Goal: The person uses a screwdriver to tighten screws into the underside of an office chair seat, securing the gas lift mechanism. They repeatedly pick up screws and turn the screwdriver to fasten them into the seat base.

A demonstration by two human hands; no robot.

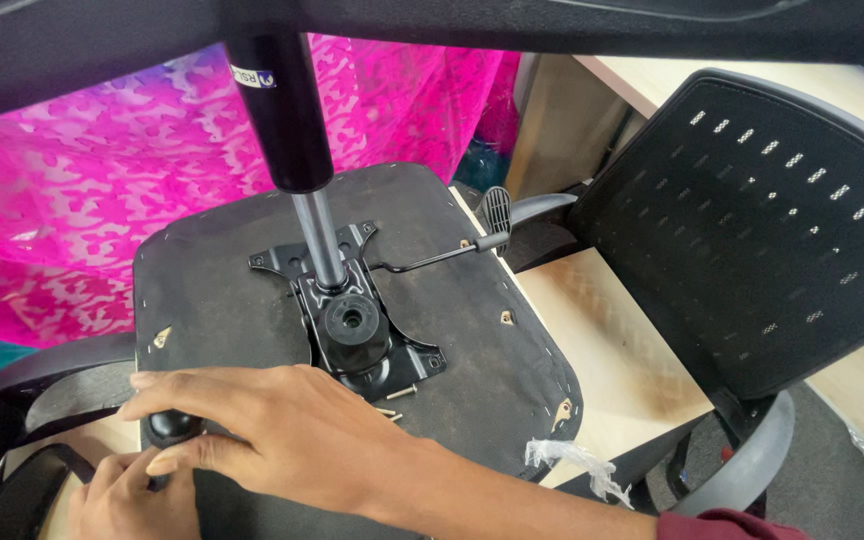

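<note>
While an upturned chair seat lies flat on a pale table, underside up, the person's two hands work at its near left edge. The right hand reaches across from the right, palm down, its fingers curled loosely over a small round black knob at the seat's edge, touching its top. The left hand sits just below, closer to the body, fingers bent up against the knob's underside; how firmly it grips I cannot tell. The knob lies directly under the right fingertips, to the left of the palm. Beyond the hands, at the seat's centre, a black metal mechanism plate is mounted, with a gas cylinder rising steeply from it, a lever running right. Loose screws lie near the plate. A black mesh backrest stands at the right.
</note>
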